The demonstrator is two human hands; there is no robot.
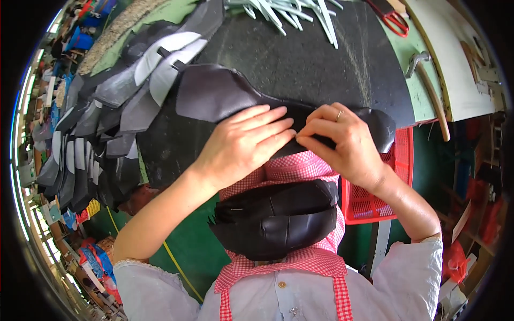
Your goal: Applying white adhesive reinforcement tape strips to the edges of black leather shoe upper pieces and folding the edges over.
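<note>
A long black leather piece [209,93], looking like a shoe upper, lies across the near edge of a black work mat [321,64]. My left hand [241,139] rests on its middle with the fingers stretched out flat. Close by on the right, my right hand [348,139] is closed in a pinch at the lower edge of the same piece, thumb against index finger. The pinched spot is partly hidden by my fingers. On my lap, over a red checked apron [316,257], sits a stack of similar black leather pieces [300,230].
Overlapping black and grey leather pieces [115,88], some with white parts, pile up on the left. Pale strips [286,13] lie at the far edge. Red-handled scissors [395,24] and a wooden-handled hammer [432,91] lie at right. Below stands a red plastic basket [367,208].
</note>
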